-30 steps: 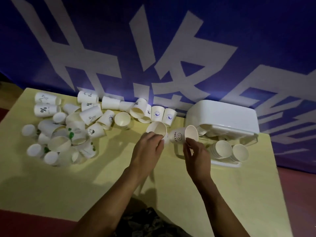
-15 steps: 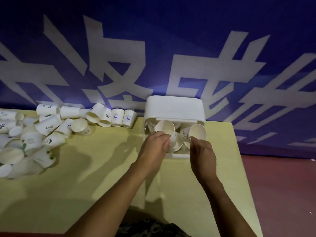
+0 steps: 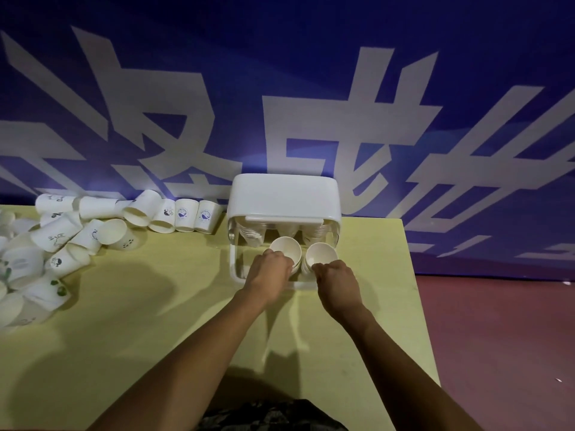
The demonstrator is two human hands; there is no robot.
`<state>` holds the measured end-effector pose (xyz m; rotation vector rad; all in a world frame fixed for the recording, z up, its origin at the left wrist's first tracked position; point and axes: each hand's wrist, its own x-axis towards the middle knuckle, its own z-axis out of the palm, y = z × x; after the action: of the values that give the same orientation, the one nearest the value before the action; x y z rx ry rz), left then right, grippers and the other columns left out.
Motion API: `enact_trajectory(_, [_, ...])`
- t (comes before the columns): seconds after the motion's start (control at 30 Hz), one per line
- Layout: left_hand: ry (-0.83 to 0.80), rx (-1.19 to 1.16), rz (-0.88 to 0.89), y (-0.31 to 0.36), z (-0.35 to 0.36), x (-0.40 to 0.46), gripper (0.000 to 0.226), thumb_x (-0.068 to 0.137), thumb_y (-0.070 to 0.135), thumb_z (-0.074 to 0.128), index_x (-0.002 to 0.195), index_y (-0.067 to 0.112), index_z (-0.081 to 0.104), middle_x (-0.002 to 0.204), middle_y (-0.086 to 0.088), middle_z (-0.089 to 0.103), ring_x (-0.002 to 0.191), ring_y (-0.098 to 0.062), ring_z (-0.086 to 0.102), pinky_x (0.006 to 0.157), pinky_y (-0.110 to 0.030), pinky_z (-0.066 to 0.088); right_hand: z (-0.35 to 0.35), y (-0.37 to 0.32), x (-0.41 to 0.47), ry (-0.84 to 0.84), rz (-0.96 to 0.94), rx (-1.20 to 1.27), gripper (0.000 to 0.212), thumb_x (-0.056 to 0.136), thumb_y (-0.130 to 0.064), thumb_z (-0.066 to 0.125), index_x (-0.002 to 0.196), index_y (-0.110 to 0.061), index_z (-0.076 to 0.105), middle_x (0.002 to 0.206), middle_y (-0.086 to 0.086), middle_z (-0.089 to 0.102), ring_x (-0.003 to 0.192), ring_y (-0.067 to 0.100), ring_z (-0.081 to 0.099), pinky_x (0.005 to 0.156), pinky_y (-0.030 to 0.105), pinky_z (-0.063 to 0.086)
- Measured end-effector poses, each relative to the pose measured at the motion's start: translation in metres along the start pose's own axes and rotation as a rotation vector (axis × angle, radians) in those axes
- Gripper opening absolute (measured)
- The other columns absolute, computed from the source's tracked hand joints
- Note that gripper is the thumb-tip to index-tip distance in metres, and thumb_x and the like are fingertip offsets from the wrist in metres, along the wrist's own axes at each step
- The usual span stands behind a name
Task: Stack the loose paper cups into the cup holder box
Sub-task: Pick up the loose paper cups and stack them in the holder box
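The white cup holder box (image 3: 283, 194) lies at the back of the yellow table (image 3: 155, 306), its open front facing me. Inside it, stacks of white paper cups lie on their sides with mouths toward me. My left hand (image 3: 270, 269) grips a cup (image 3: 286, 247) at the front of the left stack. My right hand (image 3: 334, 276) pinches the rim of another cup (image 3: 321, 254) at the front of the right stack. Several loose paper cups (image 3: 93, 231) lie in a heap at the table's left.
A blue banner with large white characters (image 3: 311, 104) hangs right behind the table. The table's right edge (image 3: 417, 290) drops to a reddish floor (image 3: 497, 337). Bare tabletop lies between the heap and the box.
Both hands have carried their cups right from the heap area to the box and pushed them onto the two stacks inside. The view has swung right, following them.
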<state>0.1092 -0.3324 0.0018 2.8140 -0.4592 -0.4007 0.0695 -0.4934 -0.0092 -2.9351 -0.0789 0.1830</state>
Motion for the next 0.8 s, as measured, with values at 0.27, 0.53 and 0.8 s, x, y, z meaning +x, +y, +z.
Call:
enact_trajectory(0.27, [-0.079,0.005,-0.016,-0.009,0.019,0.01,0.028,0.098,0.02,0.044,0.105,0.022,0.07,0.106,-0.005,0.066,0.102,-0.023,0.053,0.088,-0.037,0.047,0.015,0.004,0.006,0.002,-0.039,0.008,0.016,0.066,0.001,0.067,0.071,-0.014,0.067,0.053,0.007,0.056,0.054,0.031,0.054,0.051,0.028,0.039])
enact_trajectory(0.53, [0.266,-0.315,-0.014,-0.045,-0.005,-0.021,0.023,0.095,0.024,0.049,0.111,0.021,0.066,0.112,0.006,0.062,0.103,-0.016,0.053,0.087,-0.034,0.047,0.0,-0.048,0.007,0.234,-0.074,0.225,0.02,0.084,-0.008,0.066,0.103,-0.014,0.069,0.098,0.003,0.071,0.09,0.029,0.06,0.075,0.037,0.051])
enact_trajectory(0.8, [0.3,-0.407,-0.342,-0.178,-0.022,-0.06,0.022,0.091,0.023,0.057,0.109,0.018,0.067,0.101,0.001,0.068,0.092,-0.02,0.061,0.076,-0.031,0.049,0.029,-0.167,0.038,0.004,-0.139,0.519,0.017,0.093,-0.019,0.055,0.101,-0.02,0.07,0.096,-0.002,0.07,0.08,0.019,0.063,0.067,0.029,0.048])
